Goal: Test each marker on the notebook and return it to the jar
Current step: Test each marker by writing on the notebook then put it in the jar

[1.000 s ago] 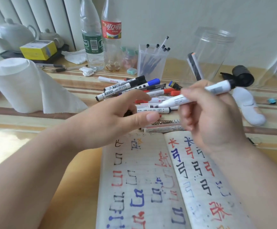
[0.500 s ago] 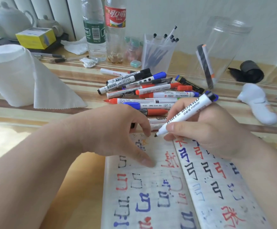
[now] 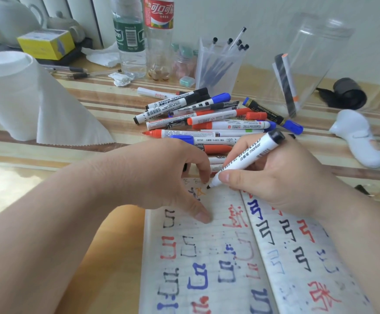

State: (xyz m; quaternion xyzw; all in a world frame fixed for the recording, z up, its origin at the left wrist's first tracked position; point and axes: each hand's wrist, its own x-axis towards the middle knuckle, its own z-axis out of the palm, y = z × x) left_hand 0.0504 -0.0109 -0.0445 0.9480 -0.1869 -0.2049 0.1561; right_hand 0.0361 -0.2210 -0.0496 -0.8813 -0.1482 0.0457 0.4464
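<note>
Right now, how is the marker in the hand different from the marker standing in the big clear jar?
The whiteboard marker in the right hand slants down, bare black tip at the notebook; the jar marker leans nearly upright inside the clear jar. The whiteboard marker's upper end is black; the jar marker's is orange. The jar marker shows a long black strip; the held one has print only. Both have white barrels.

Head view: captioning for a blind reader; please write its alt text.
A right hand holds a whiteboard marker with its tip at the top of an open notebook, the left hand pressing the page. Loose markers and a clear jar sit behind.
</note>
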